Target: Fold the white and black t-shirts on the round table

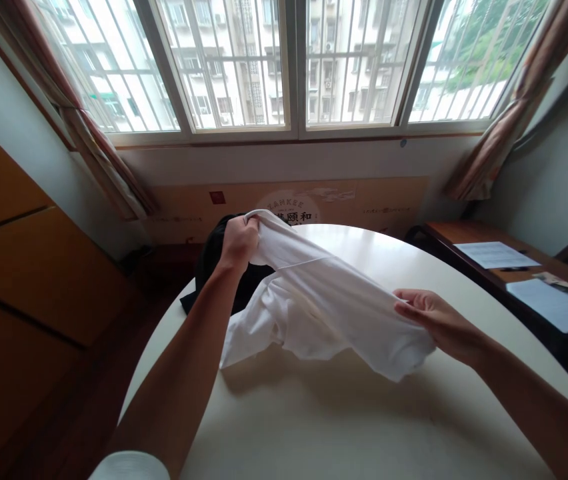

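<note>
A white cloth garment (334, 293) is stretched between my two hands above the round white table (284, 427). My left hand (241, 241) is closed on its upper left end, raised near the far side of the table. My right hand (421, 310) pinches its edge at the right, lower and closer to me. Part of the garment hangs in loose folds down to the tabletop; its exact kind is hard to tell from these folds. Behind my left hand and forearm lies a black cloth item (214, 260), partly hidden.
On the right stands a brown wooden desk (444, 233) with white papers (497, 255) on it. A barred window (294, 67) with tied curtains (94, 147) spans the far wall. An orange-brown cabinet (24, 267) is at the left. A printed board (354, 200) leans below the window.
</note>
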{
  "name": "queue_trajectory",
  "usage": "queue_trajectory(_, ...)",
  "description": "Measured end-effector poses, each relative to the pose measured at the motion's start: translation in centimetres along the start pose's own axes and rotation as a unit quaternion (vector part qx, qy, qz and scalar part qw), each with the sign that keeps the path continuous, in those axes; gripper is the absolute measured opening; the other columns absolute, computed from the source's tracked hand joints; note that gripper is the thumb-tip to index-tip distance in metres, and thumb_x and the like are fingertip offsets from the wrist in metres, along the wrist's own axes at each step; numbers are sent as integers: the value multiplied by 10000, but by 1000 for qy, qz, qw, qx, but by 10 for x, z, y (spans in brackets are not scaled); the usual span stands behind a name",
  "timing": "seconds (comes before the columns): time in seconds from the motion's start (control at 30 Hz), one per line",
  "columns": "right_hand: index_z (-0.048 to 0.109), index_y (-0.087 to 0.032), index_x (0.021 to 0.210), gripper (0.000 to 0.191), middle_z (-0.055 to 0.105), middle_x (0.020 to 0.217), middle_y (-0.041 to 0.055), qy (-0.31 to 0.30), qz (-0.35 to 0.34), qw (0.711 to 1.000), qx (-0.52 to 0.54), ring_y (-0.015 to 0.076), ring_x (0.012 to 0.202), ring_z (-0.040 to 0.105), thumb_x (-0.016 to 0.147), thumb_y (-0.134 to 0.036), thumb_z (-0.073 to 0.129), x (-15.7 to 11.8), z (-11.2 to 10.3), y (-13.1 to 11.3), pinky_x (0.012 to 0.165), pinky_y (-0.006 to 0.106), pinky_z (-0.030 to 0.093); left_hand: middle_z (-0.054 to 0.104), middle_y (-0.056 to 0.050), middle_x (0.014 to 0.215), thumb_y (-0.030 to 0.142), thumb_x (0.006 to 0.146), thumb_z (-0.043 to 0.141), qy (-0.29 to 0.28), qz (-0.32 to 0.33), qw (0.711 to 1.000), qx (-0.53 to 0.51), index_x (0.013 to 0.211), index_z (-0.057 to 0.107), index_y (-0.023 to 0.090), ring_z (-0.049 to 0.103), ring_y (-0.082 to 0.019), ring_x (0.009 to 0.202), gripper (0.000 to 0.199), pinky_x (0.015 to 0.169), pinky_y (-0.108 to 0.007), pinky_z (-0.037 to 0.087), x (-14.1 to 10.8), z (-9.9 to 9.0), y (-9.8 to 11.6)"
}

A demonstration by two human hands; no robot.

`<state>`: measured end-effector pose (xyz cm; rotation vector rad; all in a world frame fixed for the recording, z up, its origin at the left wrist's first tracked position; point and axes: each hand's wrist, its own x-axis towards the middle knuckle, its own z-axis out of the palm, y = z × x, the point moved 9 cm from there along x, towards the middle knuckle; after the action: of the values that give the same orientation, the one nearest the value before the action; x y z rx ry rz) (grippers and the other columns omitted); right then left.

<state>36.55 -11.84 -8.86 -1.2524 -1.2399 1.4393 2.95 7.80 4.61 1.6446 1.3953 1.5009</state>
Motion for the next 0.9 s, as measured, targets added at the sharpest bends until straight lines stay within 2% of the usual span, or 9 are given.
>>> queue_trajectory(0.1, 811, -149, 966, 467, 748, 859, 72, -86, 9, 994, -71, 212, 740, 667, 795, -579, 878, -6, 5, 0, 612, 269, 474, 491, 10, 599, 344, 890, 577, 30, 27, 999, 16, 668, 602, 186, 442, -143, 563, 274, 510, -251, 312, 2, -9, 7)
queue_trajectory(0.27, 768, -198, 1218, 442, 766, 1048, 88, -62, -50, 997, -15, 229, 882, 687, 947, -546, 748, -9, -14, -13, 761, 307, 532, 495, 3, 621, 343, 947, 549, 99, 15, 995, 19, 719, 608, 194, 494, -164, 584, 278, 563, -273, 418, 5, -29, 8)
queue_trajectory(0.4, 773, -195, 1116, 386, 761, 1015, 83, -67, -78, 993, -52, 241, 925, 697, 901, -513, 815, -12, -7, -22, 801, 308, 548, 624, -44, 748, 329, 969, 522, 151, 38, 987, 47, 828, 654, 178, 623, -224, 747, 246, 715, -322, 528, 12, -50, 10)
queue_trajectory(0.53, 746, -214, 963, 304, 733, 869, 40, 71, -180, 969, -152, 221, 829, 688, 899, -503, 814, -17, -6, -42, 726, 291, 552, 710, -154, 1073, 237, 925, 557, 148, 49, 969, 193, 1081, 682, 142, 675, -340, 1092, 221, 997, -456, 524, 4, -55, 24)
queue_trajectory(0.6, 730, -239, 1001, 280, 734, 861, 25, 175, -242, 933, -202, 213, 791, 687, 935, -509, 767, -26, -5, -51, 688, 284, 552, 675, -181, 1268, 220, 868, 634, 77, 104, 958, 257, 1242, 652, 146, 619, -373, 1249, 382, 1092, -505, 472, -12, -33, 43)
queue_trajectory(0.67, 727, -258, 1042, 231, 742, 865, 16, 240, -291, 894, -243, 200, 749, 689, 976, -479, 717, -38, 2, -56, 643, 269, 547, 643, -161, 1378, 256, 849, 689, -102, 183, 943, 260, 1321, 630, 176, 591, -355, 1306, 483, 1112, -478, 466, -40, 16, 61)
queue_trajectory(0.73, 735, -267, 1055, 190, 754, 877, 17, 262, -329, 866, -271, 192, 726, 695, 1011, -439, 668, -47, 10, -59, 618, 261, 548, 654, -123, 1392, 325, 850, 732, -336, 227, 885, 229, 1330, 640, 209, 610, -315, 1286, 502, 1075, -403, 491, -84, 73, 66)
queue_trajectory(0.8, 741, -270, 1066, 187, 774, 932, 32, 276, -351, 850, -280, 202, 759, 717, 1028, -421, 639, -54, 12, -61, 634, 266, 563, 705, -81, 1299, 378, 866, 739, -490, 219, 818, 207, 1268, 673, 236, 662, -275, 1172, 432, 980, -343, 517, -122, 108, 60)
queue_trajectory(0.9, 712, -262, 1197, 282, 786, 1014, 66, 286, -326, 864, -257, 230, 801, 742, 1016, -470, 655, -49, 1, -56, 644, 292, 586, 713, -20, 895, 411, 996, 589, -512, 203, 810, 202, 965, 699, 221, 646, -191, 799, 222, 743, -288, 481, -131, 123, 54)
